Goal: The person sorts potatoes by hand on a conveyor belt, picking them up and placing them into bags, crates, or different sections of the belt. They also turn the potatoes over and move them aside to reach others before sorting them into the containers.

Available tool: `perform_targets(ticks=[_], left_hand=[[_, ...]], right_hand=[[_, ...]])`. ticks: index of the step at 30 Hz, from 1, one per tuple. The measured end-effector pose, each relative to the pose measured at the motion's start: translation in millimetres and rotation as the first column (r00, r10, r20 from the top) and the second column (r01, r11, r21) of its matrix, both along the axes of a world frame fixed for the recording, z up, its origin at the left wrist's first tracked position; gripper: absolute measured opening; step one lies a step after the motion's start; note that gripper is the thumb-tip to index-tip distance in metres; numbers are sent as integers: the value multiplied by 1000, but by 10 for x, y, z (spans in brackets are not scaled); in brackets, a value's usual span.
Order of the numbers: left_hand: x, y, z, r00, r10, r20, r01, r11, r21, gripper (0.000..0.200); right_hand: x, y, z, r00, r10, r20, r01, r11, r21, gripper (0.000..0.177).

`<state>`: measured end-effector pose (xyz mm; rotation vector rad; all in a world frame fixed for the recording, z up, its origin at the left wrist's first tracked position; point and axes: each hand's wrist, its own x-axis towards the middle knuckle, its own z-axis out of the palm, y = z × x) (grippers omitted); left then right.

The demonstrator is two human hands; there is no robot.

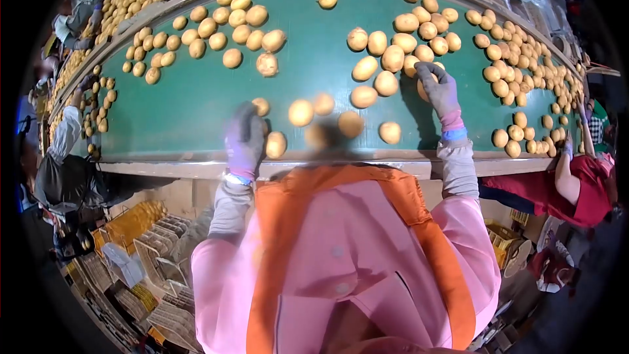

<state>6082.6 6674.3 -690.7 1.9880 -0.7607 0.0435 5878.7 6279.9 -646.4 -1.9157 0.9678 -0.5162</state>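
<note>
Several pale yellow potatoes lie spread over a green conveyor belt [196, 92] in front of me. My right hand [440, 98], in a grey and purple glove, is over the belt with its fingers curled round a potato [422, 90], which is partly hidden under them. My left hand [244, 137], in the same kind of glove, is at the near side of the belt, and its fingers are blurred. A potato [261, 106] sits beside its fingertips, another potato [276, 145] by its wrist side. Between my hands, a few potatoes [301, 112] look smeared by motion.
The belt's near metal edge [170, 169] runs along my waist. A dense group of potatoes [517, 59] covers the right end. A person in red [586, 187] works at the right; another person [65, 170] stands at the left. Crates [164, 242] are stacked behind me on the left.
</note>
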Motion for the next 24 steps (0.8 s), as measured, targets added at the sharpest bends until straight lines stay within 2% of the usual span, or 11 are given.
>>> perform_targets(ticks=[4, 6, 10, 12, 14, 15, 16, 18, 20, 22, 24], left_hand=[[-1, -450, 152, 892, -428, 146, 415, 903, 112, 42], [-6, -619, 62, 795, -606, 36, 572, 767, 290, 58], [165, -720, -41, 756, -653, -55, 632, 704, 324, 71], [295, -661, -112, 729, -685, -24, 654, 684, 323, 62], [392, -562, -95, 717, -689, -105, 697, 705, 128, 46], [406, -522, -47, 683, -542, -489, 627, 779, 14, 30], [477, -499, 11, 678, -550, -488, 636, 772, 12, 30], [653, -419, 138, 124, -504, -855, 216, 855, -472, 36], [788, -316, 109, 168, -529, -832, 245, 840, -484, 47], [840, -142, 250, 382, -569, -728, 355, 818, -453, 39], [857, 67, 383, 507, -571, -646, 402, 819, -409, 44]], right_hand=[[331, 316, 291, 986, 108, -127, -135, 963, -233, 32], [504, 427, 330, 968, 193, -158, -234, 920, -315, 37], [680, 392, 248, 940, 61, -334, -210, 877, -432, 50], [720, 367, 205, 922, 1, -388, -176, 892, -417, 55], [713, 392, 137, 809, -44, -587, -309, 817, -486, 60], [718, 374, 165, 773, -14, -635, -340, 835, -433, 62], [746, 350, 199, 773, -24, -634, -331, 838, -435, 62], [822, 385, 372, 589, -47, -807, -382, 863, -330, 63], [918, 319, 421, 502, -61, -863, -434, 845, -312, 69], [1001, 234, 404, 359, -92, -929, -562, 773, -294, 60], [1128, 265, 424, 428, -85, -900, -607, 711, -356, 50]])
